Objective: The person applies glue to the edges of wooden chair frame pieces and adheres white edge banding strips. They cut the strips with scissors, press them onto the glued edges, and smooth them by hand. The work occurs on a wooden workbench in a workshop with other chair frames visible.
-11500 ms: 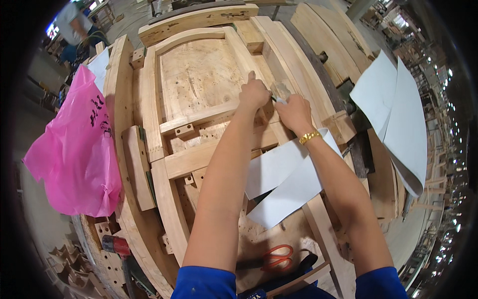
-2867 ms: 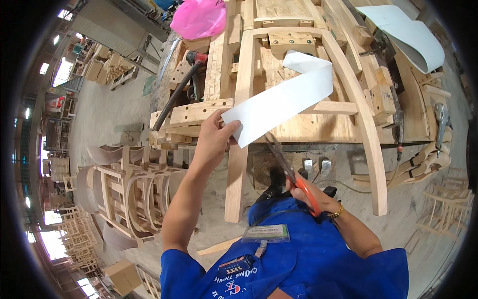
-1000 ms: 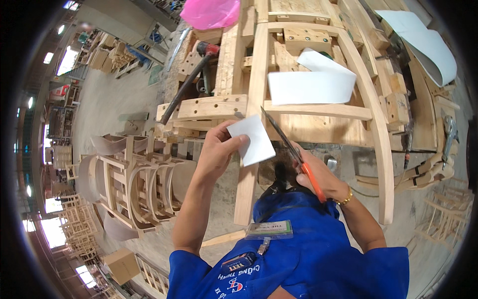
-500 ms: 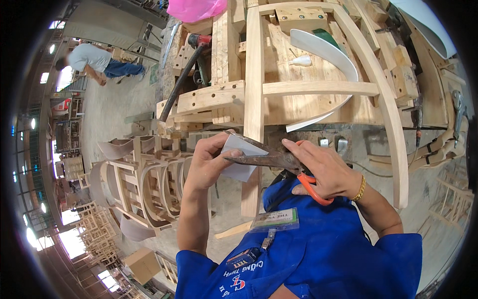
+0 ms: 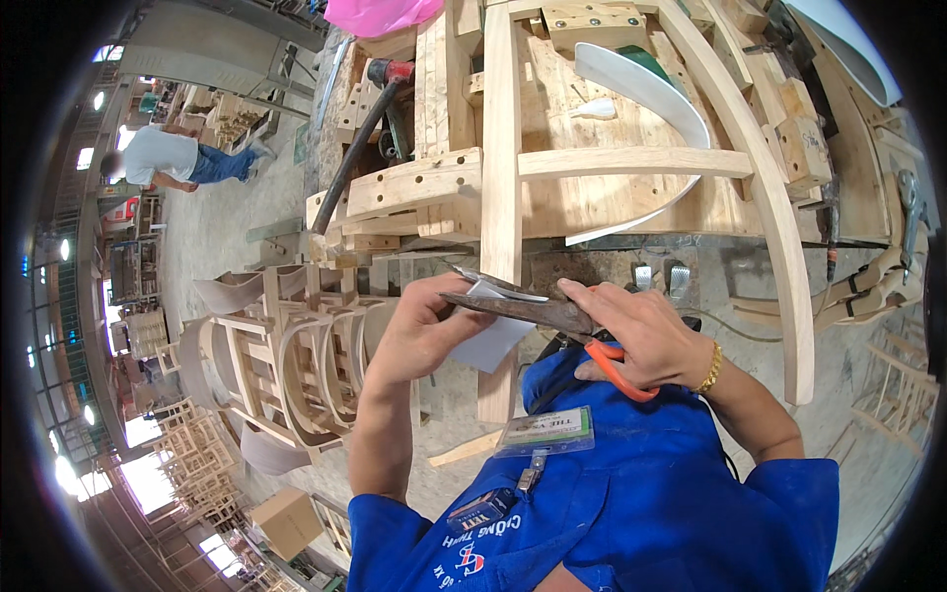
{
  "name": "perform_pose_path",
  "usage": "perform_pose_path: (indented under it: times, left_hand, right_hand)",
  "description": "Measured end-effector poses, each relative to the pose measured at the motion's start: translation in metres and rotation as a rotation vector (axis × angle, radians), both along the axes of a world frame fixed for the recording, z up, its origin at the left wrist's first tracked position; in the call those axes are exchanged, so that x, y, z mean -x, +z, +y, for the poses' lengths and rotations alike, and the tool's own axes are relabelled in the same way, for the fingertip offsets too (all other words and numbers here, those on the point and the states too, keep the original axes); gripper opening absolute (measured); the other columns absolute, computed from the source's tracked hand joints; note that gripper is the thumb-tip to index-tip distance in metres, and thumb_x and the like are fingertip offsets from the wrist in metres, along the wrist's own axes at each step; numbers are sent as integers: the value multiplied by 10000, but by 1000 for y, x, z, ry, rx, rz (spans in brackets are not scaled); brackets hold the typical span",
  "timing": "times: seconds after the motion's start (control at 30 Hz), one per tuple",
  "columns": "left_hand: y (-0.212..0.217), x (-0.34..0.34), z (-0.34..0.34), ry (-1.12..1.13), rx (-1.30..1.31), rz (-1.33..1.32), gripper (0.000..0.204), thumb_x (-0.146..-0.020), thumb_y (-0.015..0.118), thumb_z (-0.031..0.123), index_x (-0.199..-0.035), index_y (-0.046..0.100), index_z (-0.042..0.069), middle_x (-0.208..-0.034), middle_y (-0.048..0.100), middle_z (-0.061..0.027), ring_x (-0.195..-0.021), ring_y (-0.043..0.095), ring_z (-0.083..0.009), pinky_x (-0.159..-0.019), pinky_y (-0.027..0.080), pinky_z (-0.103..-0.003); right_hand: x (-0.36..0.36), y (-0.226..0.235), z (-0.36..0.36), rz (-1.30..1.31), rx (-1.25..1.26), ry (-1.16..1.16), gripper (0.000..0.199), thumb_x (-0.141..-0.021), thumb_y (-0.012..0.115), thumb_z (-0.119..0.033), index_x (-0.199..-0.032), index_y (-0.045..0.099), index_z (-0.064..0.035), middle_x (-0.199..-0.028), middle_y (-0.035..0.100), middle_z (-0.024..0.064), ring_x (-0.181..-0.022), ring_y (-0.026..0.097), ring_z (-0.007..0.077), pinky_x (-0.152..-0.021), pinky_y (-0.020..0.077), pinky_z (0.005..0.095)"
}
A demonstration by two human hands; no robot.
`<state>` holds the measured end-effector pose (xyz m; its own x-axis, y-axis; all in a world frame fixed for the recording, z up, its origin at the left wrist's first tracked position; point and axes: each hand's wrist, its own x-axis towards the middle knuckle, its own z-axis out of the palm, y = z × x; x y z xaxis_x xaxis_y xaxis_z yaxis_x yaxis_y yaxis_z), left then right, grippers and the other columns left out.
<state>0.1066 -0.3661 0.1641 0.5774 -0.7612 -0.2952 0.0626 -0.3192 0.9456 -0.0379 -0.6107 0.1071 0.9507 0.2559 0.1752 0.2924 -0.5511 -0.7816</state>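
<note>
My left hand (image 5: 414, 333) pinches a small piece of white sheet material (image 5: 488, 343) between thumb and fingers. A pair of large scissors (image 5: 557, 314) with dark, worn blades and orange handles is gripped in my right hand (image 5: 646, 335). The blades point left toward my left hand, and the sheet lies between them, part above and part below the lower blade. Just beyond my hands, a pale wooden chair frame (image 5: 633, 170) lies over a wooden jig. A curved white strip (image 5: 681, 113) rests within that frame.
A black-handled tool with a red head (image 5: 393, 74) lies on the wooden jig (image 5: 424, 192). A small white bottle (image 5: 594, 109) sits inside the frame. Curved wooden frames (image 5: 286, 350) stand at the left on the floor. Farther off is another person (image 5: 173, 158).
The scissors' blades have come closer together on the white sheet, whose upper part now looks folded or cut. The other person has turned and stepped away from the bench.
</note>
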Motion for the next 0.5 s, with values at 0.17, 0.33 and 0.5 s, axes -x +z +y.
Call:
perform_pose_path:
  times: [0.17,0.33,0.5]
  left_hand:
    - [3,10,-2,18,-8,72,180,-851,655,50,-1002,647,-48,-900,640,-22,-825,544,-69,-703,451,-233]
    - [11,12,0,-2,-39,31,195,-836,660,36,-1018,656,-33,-887,647,-48,-804,565,-95,-701,460,-251]
    - [9,14,2,-61,-23,-60,193,-810,685,30,-996,672,-20,-887,662,-79,-798,588,-113,-700,462,-259]
  right_hand:
    - [5,-13,6,-9,-57,28,818,-763,732,-433,-1348,415,44,-781,533,114,-594,547,279,-518,463,354]
    - [6,-10,10,98,-102,107,874,-751,734,-423,-1382,359,53,-840,528,138,-652,556,297,-575,478,367]
    - [-3,-8,16,55,-102,128,979,-719,748,-439,-1421,273,53,-995,494,195,-782,550,357,-696,478,407]
